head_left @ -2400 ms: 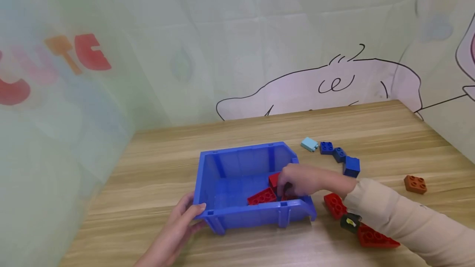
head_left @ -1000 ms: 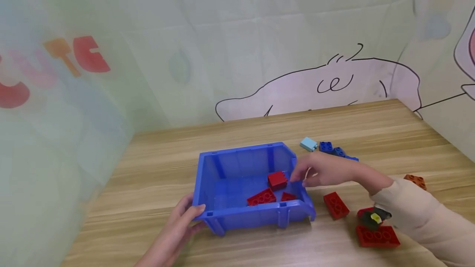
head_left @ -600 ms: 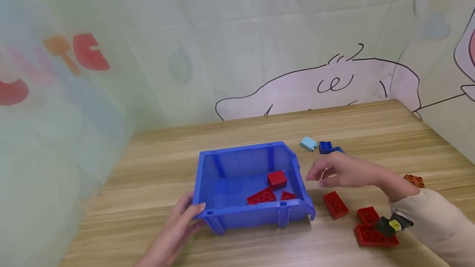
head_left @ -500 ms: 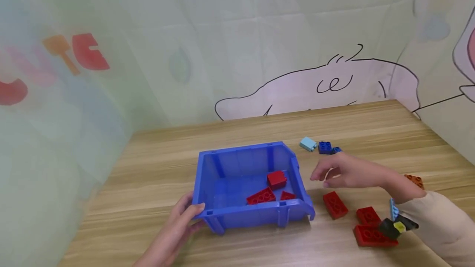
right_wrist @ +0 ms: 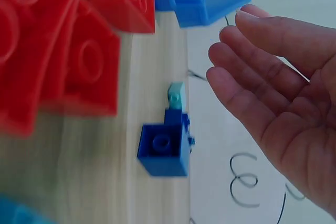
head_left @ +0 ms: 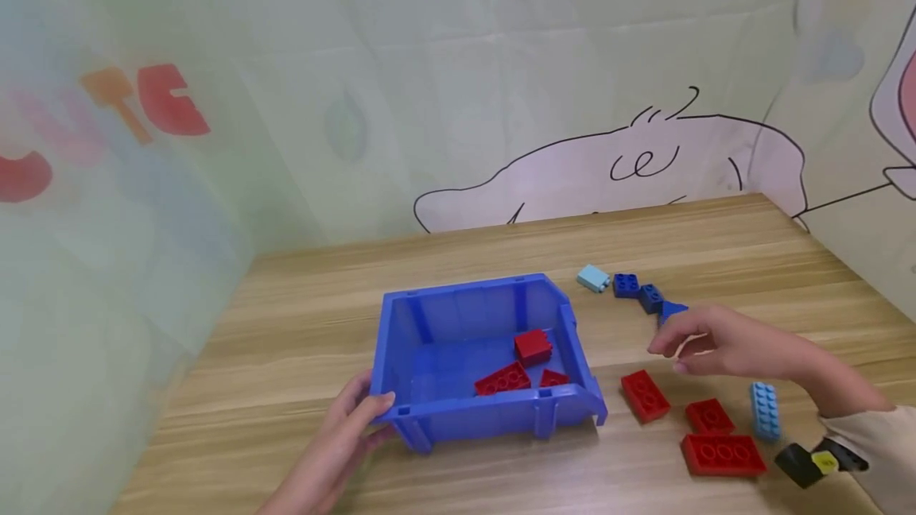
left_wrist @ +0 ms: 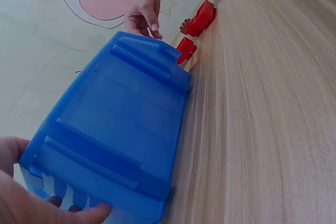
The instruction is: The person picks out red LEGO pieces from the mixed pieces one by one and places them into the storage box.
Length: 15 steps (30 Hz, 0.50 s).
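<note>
My left hand (head_left: 358,412) grips the near left corner of a blue plastic bin (head_left: 472,416), thumb over the rim and fingers underneath. Inside the bin lie three red toy bricks, one of them a red block (head_left: 533,347) near its right end. My right hand (head_left: 730,340) hovers over the table to the right of the bin, fingers loosely bent with nothing in them. In the right wrist view its palm (right_wrist: 315,114) shows bare. Below it on the table lie a red brick (head_left: 646,396), a smaller red brick (head_left: 710,417) and a long red brick (head_left: 724,455).
A light blue studded brick (head_left: 766,412) lies below the right wrist. Behind the hand stand a pale blue brick (head_left: 593,278), a dark blue brick (head_left: 626,285) and more blue ones. A printed cloth (head_left: 358,102) rises at the table's back edge.
My right hand has come out of the bin and moved right, leaving a red brick inside. The light blue studded brick has come into view. My left hand keeps its grip on the bin.
</note>
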### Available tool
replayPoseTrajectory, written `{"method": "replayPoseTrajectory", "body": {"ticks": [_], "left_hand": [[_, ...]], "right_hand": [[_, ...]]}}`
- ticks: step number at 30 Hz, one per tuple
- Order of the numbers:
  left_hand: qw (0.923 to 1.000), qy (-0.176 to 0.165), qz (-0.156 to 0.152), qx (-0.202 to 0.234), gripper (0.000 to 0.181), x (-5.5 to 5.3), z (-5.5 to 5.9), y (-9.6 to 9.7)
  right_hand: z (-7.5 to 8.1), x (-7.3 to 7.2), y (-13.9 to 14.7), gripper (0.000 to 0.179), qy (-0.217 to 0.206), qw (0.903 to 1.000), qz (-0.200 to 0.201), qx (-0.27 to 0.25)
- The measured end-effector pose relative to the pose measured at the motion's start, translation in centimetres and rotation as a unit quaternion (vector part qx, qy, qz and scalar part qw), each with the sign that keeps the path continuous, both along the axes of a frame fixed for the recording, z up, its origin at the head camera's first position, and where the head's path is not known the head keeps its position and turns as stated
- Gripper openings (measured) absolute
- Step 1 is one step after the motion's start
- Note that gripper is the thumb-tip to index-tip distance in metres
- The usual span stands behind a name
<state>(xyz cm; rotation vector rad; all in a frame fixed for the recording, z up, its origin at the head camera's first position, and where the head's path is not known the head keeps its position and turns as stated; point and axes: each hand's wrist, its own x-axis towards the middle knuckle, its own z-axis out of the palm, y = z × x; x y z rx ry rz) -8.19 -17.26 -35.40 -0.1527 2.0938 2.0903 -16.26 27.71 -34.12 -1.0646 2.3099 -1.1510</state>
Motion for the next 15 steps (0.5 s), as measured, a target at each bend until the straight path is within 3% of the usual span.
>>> {"method": "replayPoseTrajectory", "body": {"ticks": [3,11,15], "left_hand": [[1.0,0.001,0.0,0.0,0.053,0.0,0.0,0.0],[1.0,-0.002,0.0,-0.004,0.054,-0.1,0.0,0.0],[1.0,-0.002,-0.002,-0.001,0.054,-0.1,0.0,0.0]], "right_hand": [[-0.3,0.3,1.0,0.024,-0.015,0.9998,-0.008,-0.005],[-1.5,1.0,3.4,0.026,-0.033,0.9991,0.016,-0.018],[-2.2,1.4,4.3,0.029,-0.065,0.9977,0.011,-0.017]]}}
